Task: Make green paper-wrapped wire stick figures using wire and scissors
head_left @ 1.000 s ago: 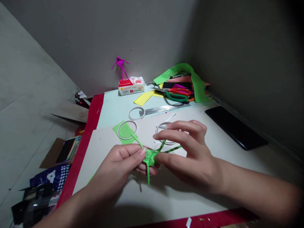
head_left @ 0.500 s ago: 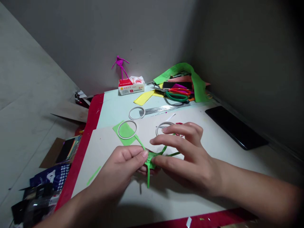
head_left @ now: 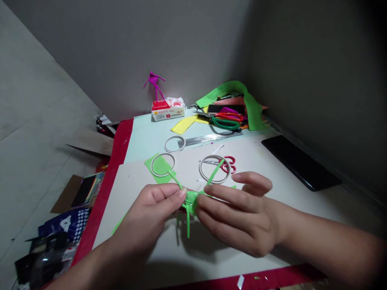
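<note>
Both my hands pinch a small green paper figure [head_left: 190, 201] with thin twisted limbs, held just above a white sheet [head_left: 272, 177]. My left hand [head_left: 151, 217] grips its body between thumb and fingers. My right hand [head_left: 238, 213] closes its fingertips on the other side of the body. One green limb points down, two slant up and away. Behind the figure lie a white ring [head_left: 211, 171] over small red scissors [head_left: 229, 164], and a ring on a green square [head_left: 160, 166].
A black phone [head_left: 299, 161] lies at the right. At the back stand a magenta paper figure [head_left: 155, 82], a red and white box [head_left: 167, 108], green and red scissors [head_left: 226, 120], coloured paper scraps and thin wires [head_left: 208, 139]. Clutter lies on the floor at the left.
My right hand has turned and dropped its fingers lower onto the figure, uncovering the ring and red scissors. The figure's upper right limb now points more upward. My left hand has kept its grip.
</note>
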Tool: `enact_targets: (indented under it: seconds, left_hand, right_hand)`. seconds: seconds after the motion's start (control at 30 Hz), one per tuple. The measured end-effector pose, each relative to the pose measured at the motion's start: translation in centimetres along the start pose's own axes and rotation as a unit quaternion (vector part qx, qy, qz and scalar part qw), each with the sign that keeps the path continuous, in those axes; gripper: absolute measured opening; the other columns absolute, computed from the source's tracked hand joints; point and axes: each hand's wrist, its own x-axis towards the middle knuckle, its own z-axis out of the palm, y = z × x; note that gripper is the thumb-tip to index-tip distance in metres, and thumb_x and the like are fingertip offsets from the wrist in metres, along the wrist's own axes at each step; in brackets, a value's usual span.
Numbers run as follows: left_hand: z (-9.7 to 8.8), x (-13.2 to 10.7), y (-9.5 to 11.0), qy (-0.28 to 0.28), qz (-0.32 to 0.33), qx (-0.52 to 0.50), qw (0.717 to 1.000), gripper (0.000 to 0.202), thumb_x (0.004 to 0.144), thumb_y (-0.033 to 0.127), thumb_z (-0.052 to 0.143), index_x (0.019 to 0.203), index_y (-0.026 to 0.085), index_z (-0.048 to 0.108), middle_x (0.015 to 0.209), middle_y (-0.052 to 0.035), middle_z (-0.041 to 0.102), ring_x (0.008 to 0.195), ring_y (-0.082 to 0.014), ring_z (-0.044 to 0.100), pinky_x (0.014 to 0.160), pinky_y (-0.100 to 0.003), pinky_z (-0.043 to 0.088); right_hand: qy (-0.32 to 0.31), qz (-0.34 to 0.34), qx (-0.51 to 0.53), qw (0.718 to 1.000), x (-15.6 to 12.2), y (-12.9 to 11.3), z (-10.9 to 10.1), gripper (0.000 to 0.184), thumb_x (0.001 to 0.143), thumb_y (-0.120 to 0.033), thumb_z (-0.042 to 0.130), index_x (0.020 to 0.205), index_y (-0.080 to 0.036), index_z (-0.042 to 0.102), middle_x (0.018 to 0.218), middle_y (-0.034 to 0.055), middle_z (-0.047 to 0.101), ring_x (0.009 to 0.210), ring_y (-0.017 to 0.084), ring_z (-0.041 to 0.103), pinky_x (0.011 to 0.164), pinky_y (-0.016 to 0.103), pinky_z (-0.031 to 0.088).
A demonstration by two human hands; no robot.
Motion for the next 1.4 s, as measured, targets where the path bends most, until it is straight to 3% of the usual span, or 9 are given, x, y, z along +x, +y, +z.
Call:
enact_targets:
  seconds: [0.23, 0.37, 0.6, 0.7, 0.87, 1.1, 1.4]
  left_hand:
    - [-0.4, -0.4, -0.1, -0.048, 0.011, -0.003, 0.999, 0.024, 0.076, 0.03, 0.074, 0.064, 0.01, 0.065, 0.057, 0.0011, 0.058, 0.053, -0.006, 0.045, 0.052, -0.016, 0.037]
    - [-0.4, -0.6, 0.1, -0.038, 0.009, 0.001, 0.999, 0.023, 0.081, 0.031, 0.069, 0.07, 0.01, 0.067, 0.063, -0.002, 0.063, 0.056, -0.0086, 0.05, 0.055, -0.019, 0.04]
    - [-0.6, -0.5, 0.1, -0.05, -0.004, -0.008, 0.999, 0.016, 0.079, 0.026, 0.068, 0.078, 0.011, 0.072, 0.065, -0.0046, 0.066, 0.062, -0.0136, 0.058, 0.061, -0.023, 0.043]
    - [-0.6, -0.5, 0.0, -0.046, -0.009, -0.001, 0.999, 0.016, 0.079, 0.027, 0.069, 0.08, 0.011, 0.072, 0.065, -0.004, 0.066, 0.062, -0.0136, 0.058, 0.06, -0.023, 0.043]
    - [-0.4, -0.6, 0.0, -0.02, -0.005, 0.035, 0.999, 0.02, 0.078, 0.03, 0.07, 0.07, 0.012, 0.069, 0.064, -0.0036, 0.065, 0.057, -0.0103, 0.052, 0.056, -0.021, 0.039]
    - [-0.8, -0.4, -0.3, -0.04, -0.004, 0.063, 0.997, 0.026, 0.079, 0.036, 0.069, 0.07, 0.012, 0.065, 0.066, -0.0015, 0.059, 0.06, -0.0097, 0.048, 0.058, -0.021, 0.037]
    - [-0.3, 0.1, -0.4, -0.017, 0.017, 0.18, 0.983, 0.032, 0.079, 0.042, 0.062, 0.067, 0.014, 0.056, 0.064, 0.0011, 0.049, 0.062, -0.0112, 0.04, 0.057, -0.023, 0.032]
  right_hand:
    - [0.03, -0.005, 0.006, 1.0, 0.7, -0.3, -0.5, 0.02, 0.087, -0.017, 0.052, 0.083, -0.022, 0.072, 0.087, -0.0038, 0.073, 0.091, 0.014, 0.06, 0.081, 0.037, 0.035]
    - [0.052, 0.07, 0.037, 0.995, 0.3, -0.1, -0.6, 0.023, 0.091, -0.016, 0.049, 0.085, -0.022, 0.069, 0.073, -0.0053, 0.07, 0.079, 0.012, 0.061, 0.085, 0.04, 0.034]
    - [0.018, 0.126, 0.041, 0.991, -0.2, 0.9, -0.4, 0.024, 0.08, -0.02, 0.056, 0.1, -0.028, 0.067, 0.106, 0.0003, 0.07, 0.101, 0.024, 0.053, 0.084, 0.047, 0.038]
    - [0.024, 0.138, 0.036, 0.989, -0.1, 0.6, -0.1, 0.02, 0.078, -0.017, 0.063, 0.093, -0.028, 0.067, 0.104, -0.0014, 0.069, 0.1, 0.023, 0.053, 0.085, 0.046, 0.037]
    - [0.011, 0.177, 0.064, 0.982, 0.3, 0.1, -0.1, 0.014, 0.082, -0.014, 0.061, 0.088, -0.026, 0.065, 0.102, -0.0009, 0.07, 0.1, 0.022, 0.055, 0.084, 0.045, 0.036]
    - [-0.003, 0.199, 0.122, 0.972, 0.6, 0.0, -0.2, 0.011, 0.082, -0.012, 0.061, 0.086, -0.022, 0.062, 0.101, 0.0012, 0.069, 0.098, 0.022, 0.057, 0.084, 0.046, 0.033]
    - [-0.071, 0.274, 0.221, 0.933, 1.3, 0.0, -0.5, 0.005, 0.086, -0.014, 0.059, 0.086, -0.019, 0.057, 0.095, 0.0015, 0.068, 0.099, 0.021, 0.054, 0.089, 0.045, 0.03]
